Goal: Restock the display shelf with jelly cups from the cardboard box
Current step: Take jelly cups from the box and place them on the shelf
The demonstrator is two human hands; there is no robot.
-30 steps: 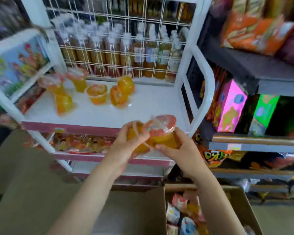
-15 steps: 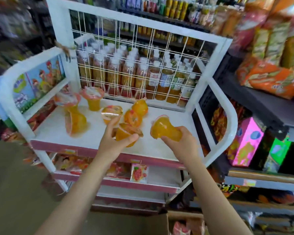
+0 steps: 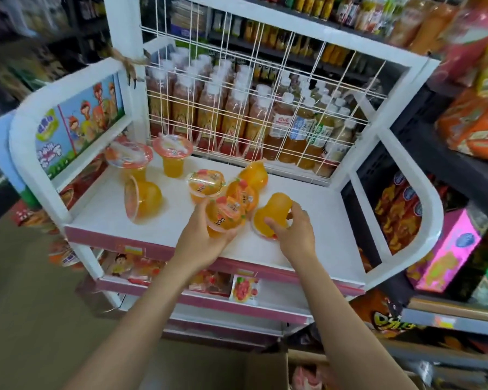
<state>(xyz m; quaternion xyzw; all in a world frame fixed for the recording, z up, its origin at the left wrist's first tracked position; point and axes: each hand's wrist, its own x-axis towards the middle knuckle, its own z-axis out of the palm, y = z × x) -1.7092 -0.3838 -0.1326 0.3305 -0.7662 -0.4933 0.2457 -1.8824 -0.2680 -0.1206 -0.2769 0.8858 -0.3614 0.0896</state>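
The white display shelf (image 3: 307, 220) has a pink front edge, and several orange jelly cups stand or lie on its top level. My left hand (image 3: 200, 237) grips one jelly cup (image 3: 225, 216) tilted over the shelf's front middle. My right hand (image 3: 293, 232) grips another jelly cup (image 3: 273, 213) lying on its side on the shelf, lid toward me. Two cups stand upright at the back left (image 3: 173, 156). One lies tipped (image 3: 143, 202) at the left. Three more (image 3: 206, 185) cluster just behind my left hand. The cardboard box (image 3: 268, 370) shows at the bottom edge.
A white wire grid (image 3: 265, 108) backs the shelf, with rows of drink bottles behind it. Curved white side rails (image 3: 423, 220) close both ends. Lower tiers hold packaged snacks. Dark shelving with snack bags and a pink box (image 3: 445, 257) stands close on the right.
Both hands rose from near the cardboard box to the top shelf, each carrying a jelly cup. The right cup now lies on the shelf surface; the left cup is lower, near the cluster.
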